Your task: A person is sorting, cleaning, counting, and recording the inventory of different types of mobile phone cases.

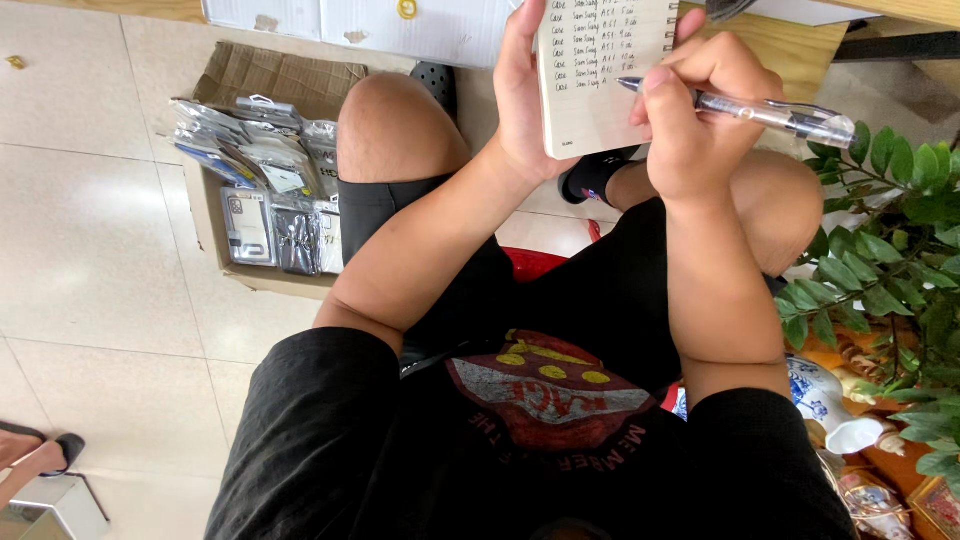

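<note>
Top centre of frame: left hand [522, 95] grips a lined notepad [600, 70] upright. Right hand [690, 110], closed round a clear pen [740, 108], lies just right; pen runs across, tip touching pad's right edge.

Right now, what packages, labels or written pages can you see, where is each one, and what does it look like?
Notepad: in the left hand, cream page with handwritten rows.
Pen: clear barrel, in the right hand, tip on the page.
Packets: glossy silver-grey flat packs, heaped in a cardboard box on the floor, left of the knee.
White carton: top edge, torn patches, yellow round sticker.
</note>
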